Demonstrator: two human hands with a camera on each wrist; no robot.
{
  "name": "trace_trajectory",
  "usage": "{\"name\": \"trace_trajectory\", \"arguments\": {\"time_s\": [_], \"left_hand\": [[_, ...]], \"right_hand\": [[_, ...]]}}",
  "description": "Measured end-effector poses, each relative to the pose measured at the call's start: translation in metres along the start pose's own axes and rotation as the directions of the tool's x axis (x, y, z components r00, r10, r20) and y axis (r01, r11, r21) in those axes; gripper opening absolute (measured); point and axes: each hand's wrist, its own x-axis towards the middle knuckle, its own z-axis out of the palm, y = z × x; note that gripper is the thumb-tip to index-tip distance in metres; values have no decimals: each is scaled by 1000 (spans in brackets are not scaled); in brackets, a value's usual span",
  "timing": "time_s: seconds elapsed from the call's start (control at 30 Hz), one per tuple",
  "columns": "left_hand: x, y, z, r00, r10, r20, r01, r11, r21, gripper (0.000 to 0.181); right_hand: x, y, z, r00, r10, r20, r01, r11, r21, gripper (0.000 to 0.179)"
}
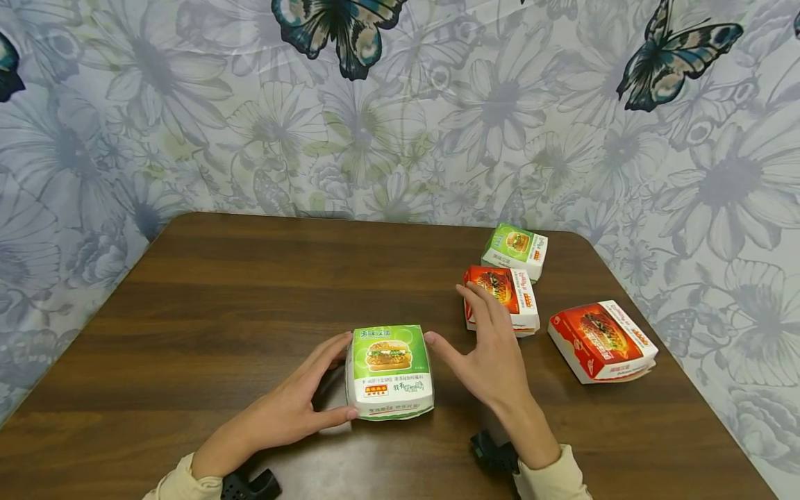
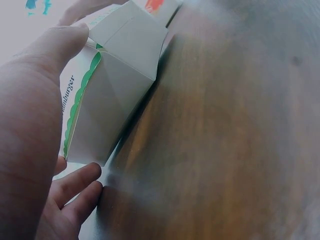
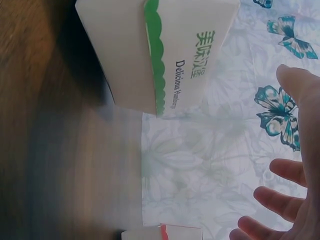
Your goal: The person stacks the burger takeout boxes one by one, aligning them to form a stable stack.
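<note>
A green and white hamburger box (image 1: 392, 371) sits on the brown table (image 1: 250, 278) in the head view. My left hand (image 1: 294, 403) is at its left side, thumb tip by the near corner and fingers along toward the far corner. From the left wrist, the thumb overlaps the edge of the box (image 2: 112, 105), and loosely bent fingers lie by its other end. My right hand (image 1: 490, 354) is to its right, fingers spread, thumb tip just off the box's far right corner. Its fingertips overlap a red and white burger box (image 1: 521, 298) behind. The right wrist view shows the palm side and separated fingers.
Behind the red box, a second green burger box (image 1: 515, 248) stands near the table's far edge. Another red burger box (image 1: 603, 342) lies at the right, near the side edge. A flowered cloth with butterflies (image 1: 362, 139) hangs beyond the table.
</note>
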Motion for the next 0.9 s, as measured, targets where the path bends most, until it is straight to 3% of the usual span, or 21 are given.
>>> {"name": "trace_trajectory", "arguments": {"time_s": [0.9], "left_hand": [[1,0,0,1000,1,5,-1,1000,-6,99]], "right_hand": [[4,13,1,999,46,-26,-46,999,8,81]]}}
